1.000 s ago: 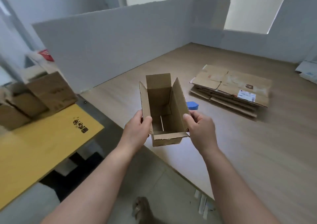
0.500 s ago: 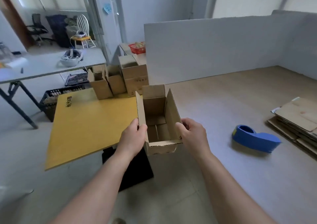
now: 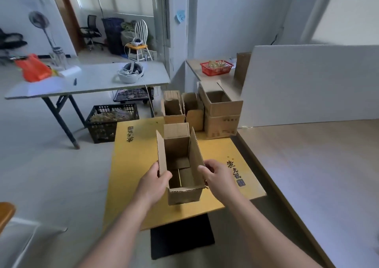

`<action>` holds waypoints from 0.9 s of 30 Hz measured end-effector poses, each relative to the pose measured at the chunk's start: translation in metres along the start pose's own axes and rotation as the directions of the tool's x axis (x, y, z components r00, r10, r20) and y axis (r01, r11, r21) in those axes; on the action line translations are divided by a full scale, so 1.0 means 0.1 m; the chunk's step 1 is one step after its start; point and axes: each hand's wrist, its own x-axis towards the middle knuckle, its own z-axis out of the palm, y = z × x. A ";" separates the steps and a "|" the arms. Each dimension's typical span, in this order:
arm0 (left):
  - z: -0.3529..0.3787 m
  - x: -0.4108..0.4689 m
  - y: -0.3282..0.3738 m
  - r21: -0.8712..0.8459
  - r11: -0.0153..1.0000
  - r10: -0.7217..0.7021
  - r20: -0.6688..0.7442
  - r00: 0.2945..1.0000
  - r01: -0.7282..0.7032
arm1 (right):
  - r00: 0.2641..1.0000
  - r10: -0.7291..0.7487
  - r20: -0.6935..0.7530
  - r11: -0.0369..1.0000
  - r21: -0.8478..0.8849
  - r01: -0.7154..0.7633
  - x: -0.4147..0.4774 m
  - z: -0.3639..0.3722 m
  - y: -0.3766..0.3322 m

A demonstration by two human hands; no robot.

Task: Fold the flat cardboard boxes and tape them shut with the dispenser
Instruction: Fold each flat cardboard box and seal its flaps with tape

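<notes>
The person has turned to the left since a second ago. The box (image 3: 184, 194) used to be out over the light wooden top, next to the pile of flat ones. Now it is over the yellow tabletop (image 3: 139, 165). The blue tape holder and the flat pile can't be seen any more.

The left hand (image 3: 154, 183) holds the left wall of the box, and its fingers (image 3: 165, 175) curl over the edge. The right hand (image 3: 220, 178) holds the right wall the same way. Both hands grip near the end closest to the person, one on each side, so neither hand is nearer.

The box is open on top, with its flaps sticking up. Its long side points away from the person. Inside, the bottom flaps are folded in, with a thin line down the middle where they meet. It sits low over the near part of the yellow tabletop. I can't tell if it touches yet.

Straight ahead, at the far end of the yellow tabletop, stand three more open boxes (image 3: 222, 111) side by side. I think this box will go down here or slide forward to join them. The top isn't closed yet.
</notes>
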 end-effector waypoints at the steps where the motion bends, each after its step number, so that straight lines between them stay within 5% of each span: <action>1: -0.09 0.12 -0.09 0.002 1.000 -0.018 0.009 1.000 0.018 | 1.000 0.010 0.019 1.000 0.004 -0.010 0.11 0.14 -0.05; 11: -0.62 1.13 -0.74 0.132 0.960 -0.248 -0.022 0.968 0.249 | 0.986 0.068 0.152 0.996 -0.072 -0.057 1.01 1.08 -0.25; 20: -0.93 1.88 -0.54 0.248 0.922 -0.250 -0.207 0.946 0.298 | 0.955 -0.097 0.279 0.986 -0.107 0.132 1.91 1.29 -0.62; 27: -1.03 2.67 -0.25 0.153 0.942 -0.264 -0.216 0.940 0.300 | 0.919 -0.294 -0.262 0.935 -0.277 0.220 2.74 0.81 -0.77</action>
